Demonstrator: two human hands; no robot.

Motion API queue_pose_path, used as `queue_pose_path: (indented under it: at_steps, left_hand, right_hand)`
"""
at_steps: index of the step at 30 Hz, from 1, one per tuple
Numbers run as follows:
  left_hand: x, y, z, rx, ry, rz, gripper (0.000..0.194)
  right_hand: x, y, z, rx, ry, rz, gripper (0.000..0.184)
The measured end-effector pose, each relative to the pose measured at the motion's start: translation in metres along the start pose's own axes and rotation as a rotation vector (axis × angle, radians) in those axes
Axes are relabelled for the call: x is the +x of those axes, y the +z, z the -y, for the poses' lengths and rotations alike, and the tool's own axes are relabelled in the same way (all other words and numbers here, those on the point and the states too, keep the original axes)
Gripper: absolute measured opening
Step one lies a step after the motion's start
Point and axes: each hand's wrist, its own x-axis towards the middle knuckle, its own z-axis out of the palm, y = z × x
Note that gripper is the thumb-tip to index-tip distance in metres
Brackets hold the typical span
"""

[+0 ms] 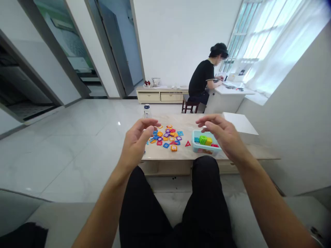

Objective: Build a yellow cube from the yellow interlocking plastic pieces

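Observation:
Both of my hands hover over a marble-topped coffee table [181, 122], empty and with fingers curled. My left hand [136, 143] is at the table's left side, nearest a scattered heap of small interlocking plastic tiles [165, 137] in orange, blue, purple and red. My right hand [222, 134] is just above the right end of a light blue plastic basket [198, 146], and its fingers partly hide the basket. A green block [203, 139] and a yellow block [209, 141] lie in the basket. Between heap and basket lies a red triangular piece [187, 143].
A glass bottle with a blue lid [147, 111] stands past the table's far left corner. A white flat box [240, 123] lies at the table's right end. Beyond, a seated person [201, 77] works at a white desk [230, 93] by the window.

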Motion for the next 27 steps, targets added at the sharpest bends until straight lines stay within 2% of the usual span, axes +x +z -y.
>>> queue_pose_path:
  at_steps: [3, 5, 7, 9, 12, 14, 17, 20, 22, 27]
  left_hand:
    - [0.006, 0.001, 0.080, 0.117, -0.152, 0.003, 0.028]
    - [0.003, 0.003, 0.137, 0.272, -0.244, 0.000, 0.027]
    - [0.002, 0.007, 0.191, 0.408, -0.322, 0.034, 0.025]
    - [0.012, 0.013, 0.242, 0.614, -0.395, 0.114, 0.029]
    - [0.050, 0.029, 0.311, 0.764, -0.407, 0.182, 0.028]
    - [0.080, 0.042, 0.351, 0.862, -0.417, 0.223, 0.031]
    - [0.111, 0.061, 0.399, 0.972, -0.434, 0.311, 0.036]
    - [0.119, 0.072, 0.433, 1.014, -0.433, 0.390, 0.033]
    - [0.118, 0.075, 0.448, 1.020, -0.430, 0.416, 0.032]
    - [0.117, 0.076, 0.468, 0.975, -0.426, 0.417, 0.034]
  right_hand:
    - [0.026, 0.016, -0.062, -0.034, 0.271, 0.156, 0.032]
    - [0.039, 0.031, -0.103, -0.068, 0.386, 0.238, 0.033]
    - [0.054, 0.045, -0.145, -0.054, 0.424, 0.292, 0.034]
    - [0.072, 0.059, -0.187, -0.044, 0.472, 0.314, 0.035]
    - [0.099, 0.078, -0.246, -0.111, 0.463, 0.282, 0.026]
    - [0.108, 0.087, -0.275, -0.124, 0.434, 0.250, 0.021]
    - [0.100, 0.096, -0.297, -0.059, 0.505, 0.254, 0.019]
    - [0.085, 0.096, -0.298, 0.055, 0.564, 0.390, 0.018]
    - [0.080, 0.093, -0.295, 0.085, 0.585, 0.415, 0.015]
    - [0.091, 0.081, -0.292, -0.054, 0.557, 0.320, 0.015]
